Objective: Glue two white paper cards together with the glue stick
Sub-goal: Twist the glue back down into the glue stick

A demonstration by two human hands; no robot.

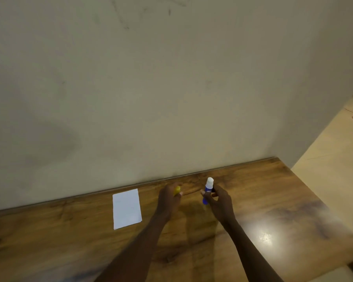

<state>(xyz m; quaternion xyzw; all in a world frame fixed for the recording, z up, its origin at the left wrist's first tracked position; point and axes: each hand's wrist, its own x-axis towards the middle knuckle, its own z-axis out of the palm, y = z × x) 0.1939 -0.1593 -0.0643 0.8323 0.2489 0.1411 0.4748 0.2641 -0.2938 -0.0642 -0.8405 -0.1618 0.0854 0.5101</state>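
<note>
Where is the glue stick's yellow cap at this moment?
In the head view the yellow cap is off the blue glue stick and held in the left hand, above the wooden table, right of the white paper cards.

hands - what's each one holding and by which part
Right hand grips the glue stick by its blue lower barrel, white tip up. Left hand holds the yellow cap, mostly enclosed.

**Lighting and image quality: dim, warm, soft**

Overall exposure is low with a yellowish cast. A bright specular glare patch sits on the glossy worktop [263,235] at lower right, indicating an overhead source. Soft shadows lie on the wall [130,88] at left and beneath the forearms. Wide-angle bowing bends the worktop's back edge. Detail is soft throughout, with compression smear.
</note>
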